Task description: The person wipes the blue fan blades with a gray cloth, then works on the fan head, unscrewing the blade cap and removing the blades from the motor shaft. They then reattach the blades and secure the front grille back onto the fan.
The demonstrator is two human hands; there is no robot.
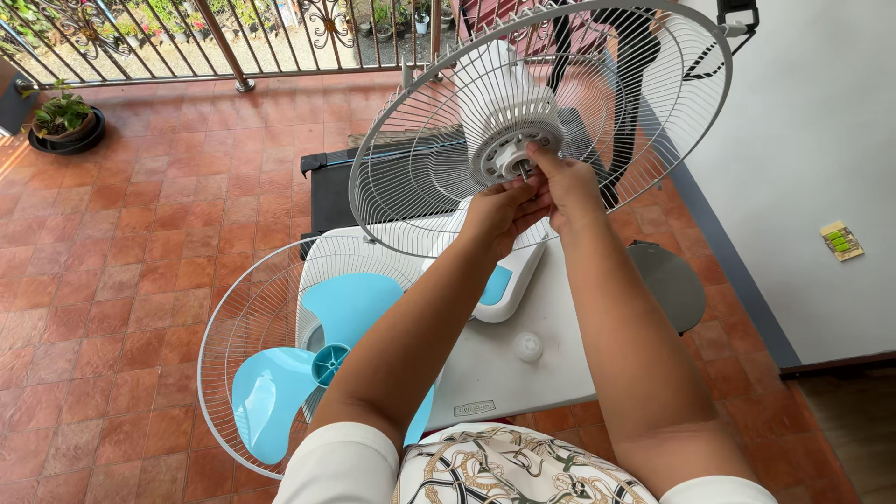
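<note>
A white fan stands on a white table [551, 308], its rear wire guard [411, 149] mounted around the motor hub [509, 154]. My left hand [499, 215] and my right hand [565, 182] meet at the short metal shaft that sticks out of the hub's centre; fingers of both pinch around it. The fan's white and blue base [504, 285] shows under my left forearm. A light blue fan blade [313, 359] lies inside the loose front wire guard [238, 327], which hangs off the table's left edge. A small white round cap [528, 347] rests on the tabletop between my forearms.
Terracotta tiles cover the floor [149, 243]. A black treadmill [331, 191] lies behind the table. A grey round stool [674, 285] is at the table's right. A potted plant [63, 119] sits at far left by the metal railing [224, 42]. A white wall [812, 140] rises on the right.
</note>
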